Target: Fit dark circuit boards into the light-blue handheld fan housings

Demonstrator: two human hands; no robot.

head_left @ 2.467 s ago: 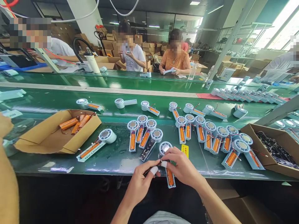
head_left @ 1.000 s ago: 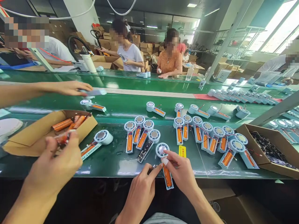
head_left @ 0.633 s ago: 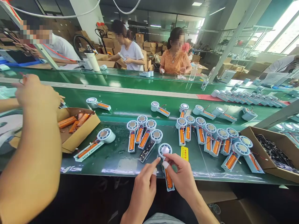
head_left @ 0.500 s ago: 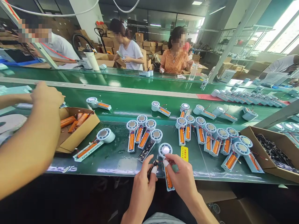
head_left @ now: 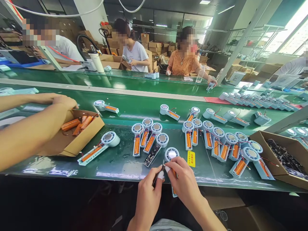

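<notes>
My left hand has a narrow black circuit board pinched between thumb and fingers, and white covers show on the thumb tips. At the board's upper end, my right hand closes in a pinch; what sits in its fingertips is too small and hidden to make out. Partly beneath the right hand lies a light-blue handheld fan, its orange battery mostly covered. Just beyond, a fan with a black circuit board on its handle rests beside several open fans with orange batteries.
A cardboard box of orange batteries stands left, with another person's arms over it. More fans lie to the right, near a box of dark wired parts. A yellow card lies on the bench. Co-workers sit across the green belt.
My right fingertips have shifted left and now meet the board's end. The neighbour's arms have moved over the battery box. Across the belt, a co-worker's hand now holds a fan at the right.
</notes>
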